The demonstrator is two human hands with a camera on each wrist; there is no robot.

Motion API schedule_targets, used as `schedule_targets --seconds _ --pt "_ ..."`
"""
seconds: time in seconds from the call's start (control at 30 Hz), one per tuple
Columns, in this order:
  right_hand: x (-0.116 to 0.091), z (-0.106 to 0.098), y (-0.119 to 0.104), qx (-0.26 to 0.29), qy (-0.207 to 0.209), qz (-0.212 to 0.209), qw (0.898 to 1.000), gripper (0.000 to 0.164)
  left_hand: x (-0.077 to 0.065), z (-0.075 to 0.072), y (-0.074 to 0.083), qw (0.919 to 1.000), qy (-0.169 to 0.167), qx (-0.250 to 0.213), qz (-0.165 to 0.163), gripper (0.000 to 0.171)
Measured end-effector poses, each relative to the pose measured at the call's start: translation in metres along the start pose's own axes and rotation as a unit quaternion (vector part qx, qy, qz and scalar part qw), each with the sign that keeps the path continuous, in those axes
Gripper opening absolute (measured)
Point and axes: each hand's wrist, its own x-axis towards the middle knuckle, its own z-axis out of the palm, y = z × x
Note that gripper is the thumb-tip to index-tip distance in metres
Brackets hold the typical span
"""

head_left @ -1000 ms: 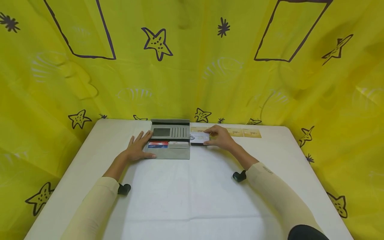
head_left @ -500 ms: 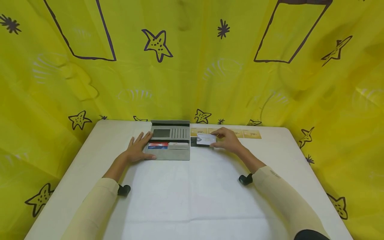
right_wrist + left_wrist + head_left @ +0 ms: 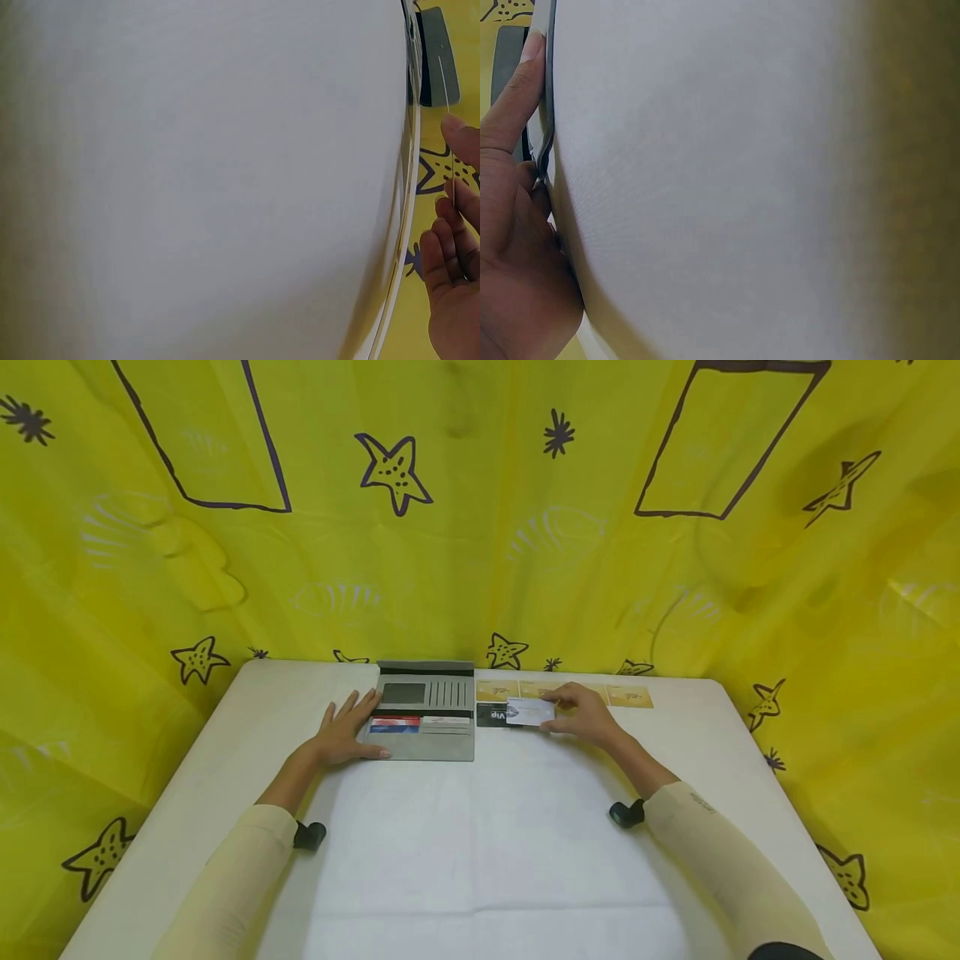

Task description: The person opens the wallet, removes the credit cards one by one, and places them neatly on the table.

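Observation:
A grey wallet (image 3: pixel 442 747) lies unfolded at the table's far edge, with a red-and-blue card (image 3: pixel 395 725) and a whitish card in its lower slots. My left hand (image 3: pixel 341 735) rests on the wallet's left side, fingers spread and thumb along its lower edge; the left wrist view shows that thumb (image 3: pixel 517 97) close up. Between thumb and fingers my right hand (image 3: pixel 588 714) pinches a white card (image 3: pixel 528 711) by its right end. Under or behind that card a black "Vip" card (image 3: pixel 491 715) is partly covered. Seen edge-on in the right wrist view, the white card (image 3: pixel 442 79) is a thin line.
A row of gold cards (image 3: pixel 628 696) runs along the table's back edge, right of the wallet; my right hand hides part of it. The white table (image 3: pixel 472 843) stretches toward me. Behind it hangs a yellow curtain (image 3: pixel 465 568) with starfish drawings.
My right hand has drawn the white card rightward, away from the wallet, and more of the black card beneath shows, with its lettering. The left hand has stayed in place.

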Motion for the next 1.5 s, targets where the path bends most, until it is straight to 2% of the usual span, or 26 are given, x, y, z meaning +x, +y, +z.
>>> schedule_targets --seconds 0.93,1.27,1.5 --pt "-0.015 -0.017 0.017 -0.033 -0.005 0.034 0.999 0.054 0.003 0.002 -0.003 0.9999 -0.002 0.009 -0.005 0.115" --pt "-0.017 -0.017 0.016 -0.031 -0.017 0.028 0.999 0.054 0.002 0.000 -0.002 0.9999 -0.004 0.009 -0.005 0.115" --pt "-0.016 -0.016 0.019 -0.048 -0.020 0.013 0.999 0.056 0.003 0.001 -0.003 1.0000 -0.002 0.008 -0.003 0.114"
